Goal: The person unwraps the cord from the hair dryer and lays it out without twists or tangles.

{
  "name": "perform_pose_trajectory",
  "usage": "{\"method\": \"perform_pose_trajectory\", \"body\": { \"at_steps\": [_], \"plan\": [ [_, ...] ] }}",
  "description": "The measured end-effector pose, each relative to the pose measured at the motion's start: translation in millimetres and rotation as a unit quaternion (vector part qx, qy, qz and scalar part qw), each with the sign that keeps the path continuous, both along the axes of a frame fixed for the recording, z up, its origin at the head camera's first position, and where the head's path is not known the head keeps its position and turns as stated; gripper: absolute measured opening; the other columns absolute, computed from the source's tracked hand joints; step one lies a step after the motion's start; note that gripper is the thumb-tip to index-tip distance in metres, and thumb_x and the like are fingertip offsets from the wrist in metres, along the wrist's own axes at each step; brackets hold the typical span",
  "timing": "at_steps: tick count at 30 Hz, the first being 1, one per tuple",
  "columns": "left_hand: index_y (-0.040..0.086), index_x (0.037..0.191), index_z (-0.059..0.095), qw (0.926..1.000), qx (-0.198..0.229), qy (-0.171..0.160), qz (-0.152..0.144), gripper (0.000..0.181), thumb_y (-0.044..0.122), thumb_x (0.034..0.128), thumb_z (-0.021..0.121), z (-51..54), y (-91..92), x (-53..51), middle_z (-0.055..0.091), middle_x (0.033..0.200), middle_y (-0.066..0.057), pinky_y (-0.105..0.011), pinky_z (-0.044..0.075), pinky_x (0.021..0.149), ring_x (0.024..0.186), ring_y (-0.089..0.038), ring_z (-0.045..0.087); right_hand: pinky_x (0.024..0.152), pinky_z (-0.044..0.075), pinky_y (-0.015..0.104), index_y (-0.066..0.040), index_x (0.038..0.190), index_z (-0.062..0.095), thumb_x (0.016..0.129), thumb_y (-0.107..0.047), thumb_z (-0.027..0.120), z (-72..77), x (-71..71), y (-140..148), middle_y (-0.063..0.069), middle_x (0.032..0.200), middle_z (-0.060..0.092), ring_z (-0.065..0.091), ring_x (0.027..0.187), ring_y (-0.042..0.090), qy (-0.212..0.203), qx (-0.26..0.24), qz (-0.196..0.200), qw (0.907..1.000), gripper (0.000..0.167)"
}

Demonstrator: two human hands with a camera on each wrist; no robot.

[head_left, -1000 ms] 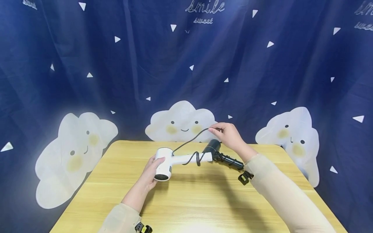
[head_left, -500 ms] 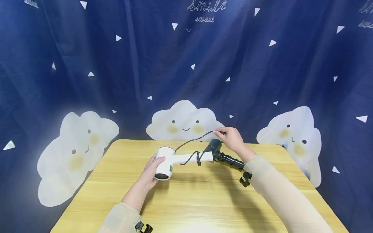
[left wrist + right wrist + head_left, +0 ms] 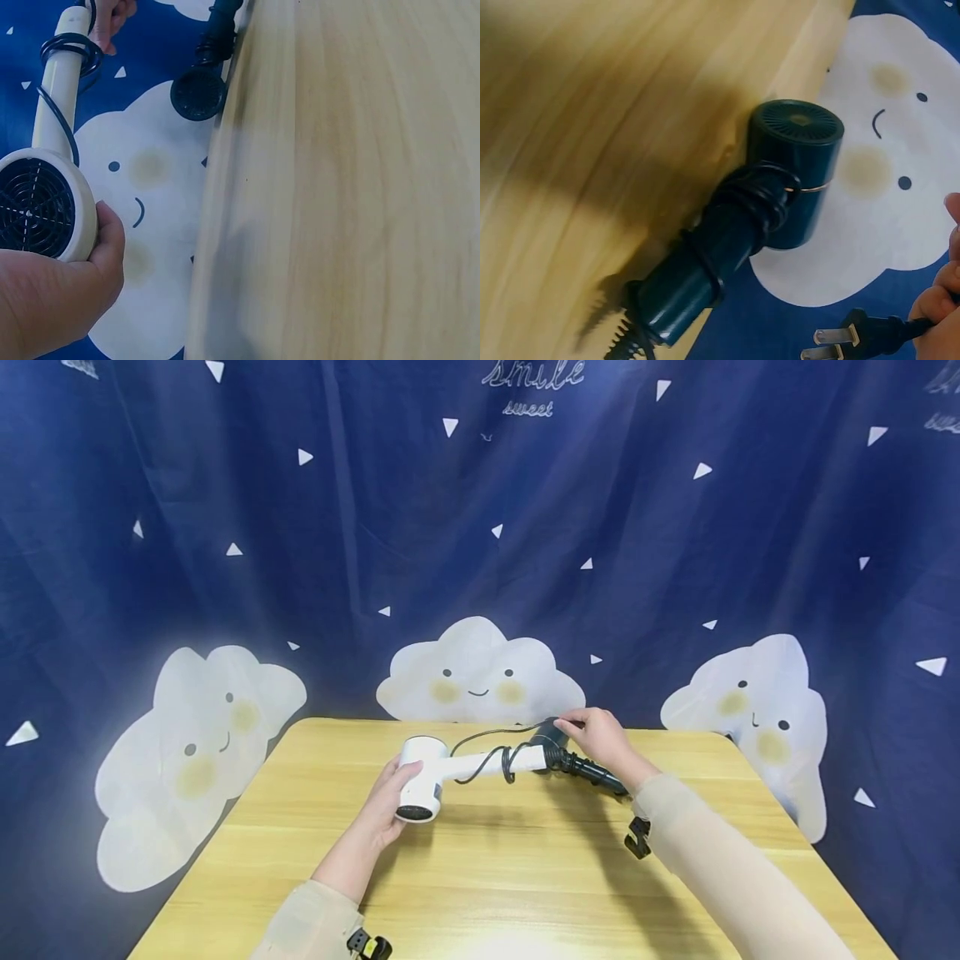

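My left hand grips the head of a white hair dryer, held above the table with its handle pointing right. In the left wrist view its round black grille shows, and black cord loops round the handle. My right hand pinches the cord's far part; the right wrist view shows a two-pin plug sticking out from the fingers. Behind the white handle's end lies a dark green hair dryer, its own cord wound round its handle.
The wooden table spans the view below the hands. Behind its far edge hangs a dark blue curtain with white clouds and triangles. The dark green dryer lies close to the far edge.
My right hand has moved down and slightly right with the cord, which now hangs lower in a flatter curve. The left hand and white dryer have hardly moved.
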State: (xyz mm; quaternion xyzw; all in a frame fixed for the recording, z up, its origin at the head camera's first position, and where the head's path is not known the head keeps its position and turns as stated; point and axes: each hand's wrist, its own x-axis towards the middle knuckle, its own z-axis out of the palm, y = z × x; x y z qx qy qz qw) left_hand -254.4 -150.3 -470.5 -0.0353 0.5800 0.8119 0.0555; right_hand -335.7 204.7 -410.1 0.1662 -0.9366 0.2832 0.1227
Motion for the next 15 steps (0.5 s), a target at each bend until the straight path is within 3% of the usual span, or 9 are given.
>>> {"method": "perform_pose_trajectory", "body": {
  "at_steps": [9, 15],
  "plan": [
    [0.008, 0.156, 0.023, 1.0, 0.009, 0.003, 0.0, 0.067, 0.025, 0.0998, 0.055, 1.4, -1.0, -0.3, 0.054, 0.124, -0.016, -0.032, 0.058, 0.083, 0.097, -0.018, 0.064, 0.071, 0.054, 0.04, -0.012, 0.103, 0.079, 0.097, -0.028, 0.067, -20.7, 6.7, 7.9, 0.003, 0.095, 0.075, 0.066, 0.077, 0.016, -0.024, 0.038, 0.016, 0.9989, 0.021],
    [0.007, 0.157, 0.021, 0.9999, 0.013, 0.001, 0.006, 0.07, 0.026, 0.0998, 0.056, 2.2, -2.0, 0.5, 0.053, 0.124, -0.016, -0.032, 0.058, 0.084, 0.096, -0.017, 0.064, 0.077, 0.056, 0.042, -0.013, 0.102, 0.08, 0.096, -0.021, 0.068, -31.1, 13.4, 11.5, 0.001, 0.094, 0.075, 0.069, 0.083, 0.017, -0.046, 0.055, 0.031, 0.997, 0.016]
  ]
}}
